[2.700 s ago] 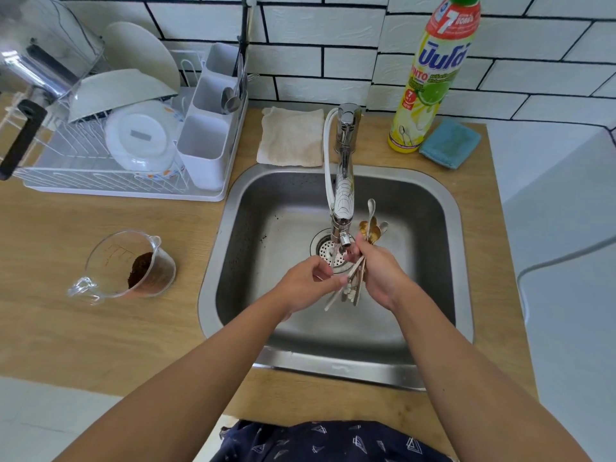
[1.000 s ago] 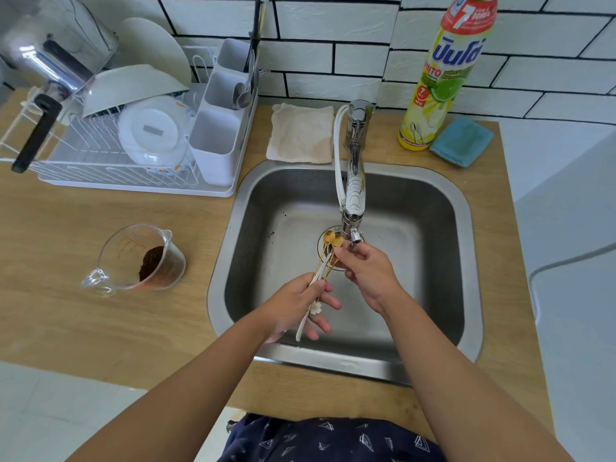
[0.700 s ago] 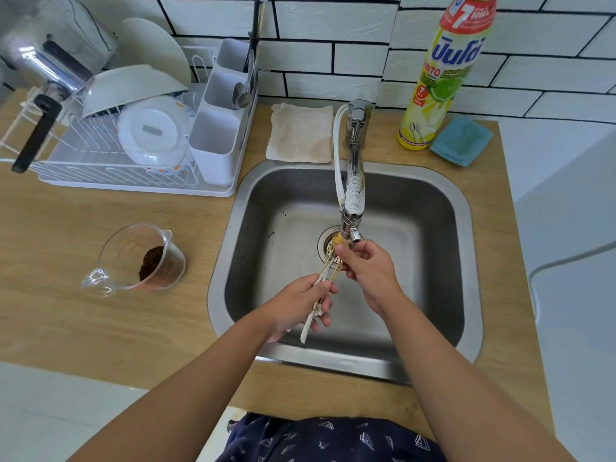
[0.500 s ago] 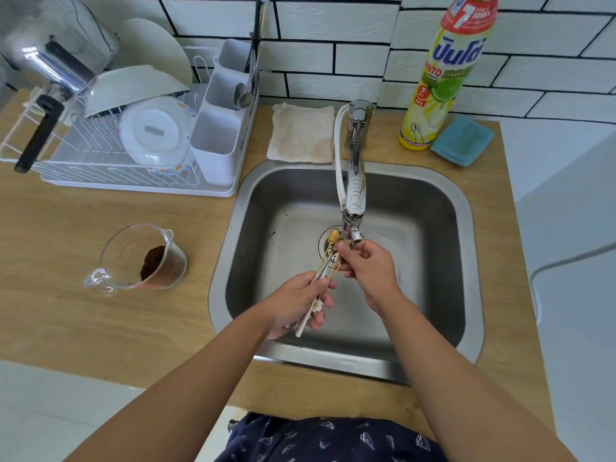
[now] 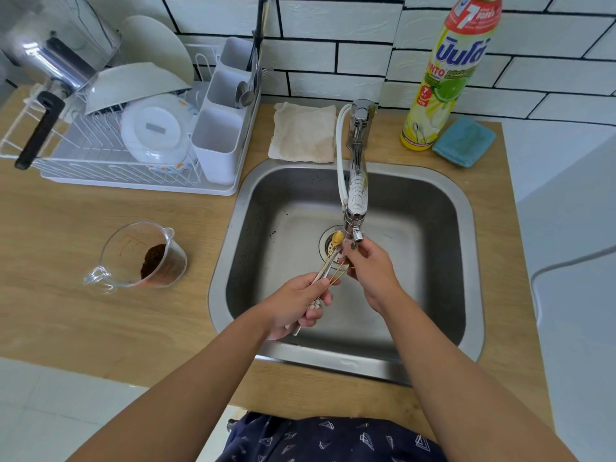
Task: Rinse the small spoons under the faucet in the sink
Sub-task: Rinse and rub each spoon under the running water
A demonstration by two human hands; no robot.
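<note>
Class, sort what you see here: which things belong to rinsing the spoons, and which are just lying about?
In use: small spoons, faucet, sink, left hand, right hand.

Lying about: measuring cup, dish rack, soap bottle, blue cloth, beige cloth.

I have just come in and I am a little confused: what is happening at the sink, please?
A person is rinsing a bundle of small gold and white spoons over the steel sink. The left hand grips the handles, and the right hand pinches the upper ends just below the spout of the chrome faucet. One gold bowl sticks out above the drain. Running water is not clearly visible.
</note>
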